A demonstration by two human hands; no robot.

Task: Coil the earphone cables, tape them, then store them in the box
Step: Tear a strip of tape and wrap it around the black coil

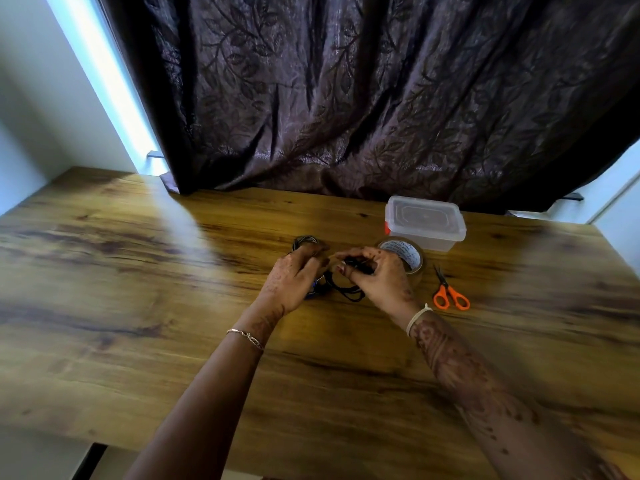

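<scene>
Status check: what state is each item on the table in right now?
box: lid on, shut.
tape roll: lying flat beside the box.
scissors: blades closed, on the table.
black earphone cable: partly loose, pinched by right hand.
coiled cable: wound, lying past the left hand.
left hand: over the loose cable, grip unclear.

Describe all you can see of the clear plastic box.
The clear rectangular plastic box stands on the brown wooden table, near the dark curtain. Its translucent lid is on, with a recessed eight-sided panel. A small red-orange part shows at its left side. The clear tape roll lies just in front.
</scene>
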